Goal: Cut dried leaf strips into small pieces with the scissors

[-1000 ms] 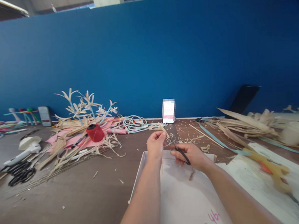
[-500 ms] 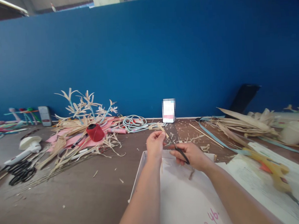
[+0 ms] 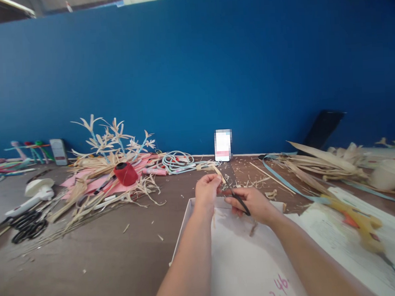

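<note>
Above the far end of a white box lid (image 3: pixel 242 251), my left hand (image 3: pixel 207 190) pinches a small pale strip (image 3: pixel 219 172) of dried leaf or husk between thumb and fingertips. My right hand (image 3: pixel 251 204) is closed around the dark handles of a pair of scissors (image 3: pixel 242 202). The blades point up and left, close beside the strip; I cannot tell whether they touch it. Pale trimmings lie on the lid under my hands, and pink handwriting marks its near part.
Left are a red thread spool (image 3: pixel 126 174), pale husk flowers (image 3: pixel 99 142), black-handled scissors (image 3: pixel 29 226) and a coiled pale-blue cord (image 3: pixel 177 162). A lit phone (image 3: pixel 222 146) leans on the blue partition (image 3: pixel 194 77). Right lie a yellow glue gun (image 3: pixel 360 228), dried husks (image 3: pixel 320 166) and papers (image 3: pixel 331 247).
My left hand has shifted slightly right, bringing the pale strip nearer the scissors and turning it a little. My right hand still holds the scissors in nearly the same place.
</note>
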Action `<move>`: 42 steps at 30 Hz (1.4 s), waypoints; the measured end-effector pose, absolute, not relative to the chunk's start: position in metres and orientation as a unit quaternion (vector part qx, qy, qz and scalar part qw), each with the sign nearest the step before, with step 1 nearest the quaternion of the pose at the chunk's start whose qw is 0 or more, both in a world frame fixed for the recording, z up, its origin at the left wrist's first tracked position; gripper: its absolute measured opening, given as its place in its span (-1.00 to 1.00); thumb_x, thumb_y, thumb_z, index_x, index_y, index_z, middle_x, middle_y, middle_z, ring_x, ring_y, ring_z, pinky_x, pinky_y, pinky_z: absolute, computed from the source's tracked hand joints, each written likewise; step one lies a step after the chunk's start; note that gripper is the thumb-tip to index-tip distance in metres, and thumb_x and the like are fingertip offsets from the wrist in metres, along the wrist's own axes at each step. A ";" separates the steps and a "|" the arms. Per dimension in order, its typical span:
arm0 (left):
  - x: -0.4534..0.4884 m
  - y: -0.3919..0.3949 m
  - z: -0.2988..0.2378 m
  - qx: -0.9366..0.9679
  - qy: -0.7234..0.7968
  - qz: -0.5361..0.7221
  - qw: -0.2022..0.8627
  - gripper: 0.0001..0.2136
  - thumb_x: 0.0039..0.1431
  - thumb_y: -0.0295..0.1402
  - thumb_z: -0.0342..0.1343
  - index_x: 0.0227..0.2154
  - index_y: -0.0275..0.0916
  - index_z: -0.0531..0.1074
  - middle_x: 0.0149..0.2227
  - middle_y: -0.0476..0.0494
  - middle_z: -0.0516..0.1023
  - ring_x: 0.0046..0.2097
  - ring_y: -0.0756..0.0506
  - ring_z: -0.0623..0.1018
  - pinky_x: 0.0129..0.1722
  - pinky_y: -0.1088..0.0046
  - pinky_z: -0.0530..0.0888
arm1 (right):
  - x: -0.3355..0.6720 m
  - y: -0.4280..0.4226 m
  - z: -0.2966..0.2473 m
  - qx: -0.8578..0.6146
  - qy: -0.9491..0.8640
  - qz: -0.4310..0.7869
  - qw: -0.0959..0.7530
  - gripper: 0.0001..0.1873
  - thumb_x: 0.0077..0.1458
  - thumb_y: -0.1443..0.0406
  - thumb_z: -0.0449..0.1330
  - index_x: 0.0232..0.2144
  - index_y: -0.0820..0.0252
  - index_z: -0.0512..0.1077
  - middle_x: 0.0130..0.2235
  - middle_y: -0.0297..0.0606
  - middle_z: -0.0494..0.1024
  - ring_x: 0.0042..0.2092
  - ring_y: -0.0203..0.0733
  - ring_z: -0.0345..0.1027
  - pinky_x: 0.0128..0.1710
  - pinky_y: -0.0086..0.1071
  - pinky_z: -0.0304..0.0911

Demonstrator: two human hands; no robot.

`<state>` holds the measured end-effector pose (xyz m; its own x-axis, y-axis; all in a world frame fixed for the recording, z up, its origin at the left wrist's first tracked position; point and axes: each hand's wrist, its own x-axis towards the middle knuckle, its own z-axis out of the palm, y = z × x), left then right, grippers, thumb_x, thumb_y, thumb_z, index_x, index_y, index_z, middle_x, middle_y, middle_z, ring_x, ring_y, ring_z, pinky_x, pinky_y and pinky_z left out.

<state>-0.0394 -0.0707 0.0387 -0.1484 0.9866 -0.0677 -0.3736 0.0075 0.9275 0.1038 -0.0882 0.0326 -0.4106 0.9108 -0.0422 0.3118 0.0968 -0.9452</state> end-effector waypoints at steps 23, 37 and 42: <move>-0.042 -0.073 0.042 0.365 0.456 0.594 0.553 -0.81 -0.19 -0.30 0.19 -0.54 -0.33 0.40 -0.56 -0.01 0.36 -0.55 0.11 0.31 -0.56 0.62 0.27 | 0.102 -0.093 0.042 -0.472 -0.680 0.476 0.296 -0.59 -0.08 0.09 0.18 -0.20 0.21 0.46 -0.63 -0.38 0.42 -0.62 -0.33 0.21 -0.59 -0.48 0.14; -0.039 -0.075 0.044 0.354 0.448 0.586 0.576 -0.80 -0.25 -0.31 0.22 -0.55 -0.34 0.40 -0.61 0.01 0.32 -0.56 0.11 0.29 -0.59 0.61 0.26 | 0.102 -0.092 0.041 -0.469 -0.674 0.483 0.302 -0.56 -0.08 0.08 0.18 -0.18 0.21 0.45 -0.61 -0.37 0.42 -0.59 -0.31 0.22 -0.57 -0.48 0.15; -0.039 -0.075 0.045 0.351 0.449 0.583 0.580 -0.80 -0.27 -0.30 0.22 -0.57 -0.33 0.40 -0.62 0.01 0.32 -0.57 0.10 0.30 -0.58 0.60 0.27 | 0.101 -0.092 0.041 -0.480 -0.674 0.473 0.301 -0.53 -0.09 0.06 0.17 -0.17 0.21 0.45 -0.61 -0.36 0.43 -0.59 -0.30 0.22 -0.56 -0.46 0.15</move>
<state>-0.0392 -0.0754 0.0446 -0.0824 0.9904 -0.1114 -0.3611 0.0745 0.9295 0.1006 -0.0920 0.0406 -0.3573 0.9328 -0.0478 0.3625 0.0913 -0.9275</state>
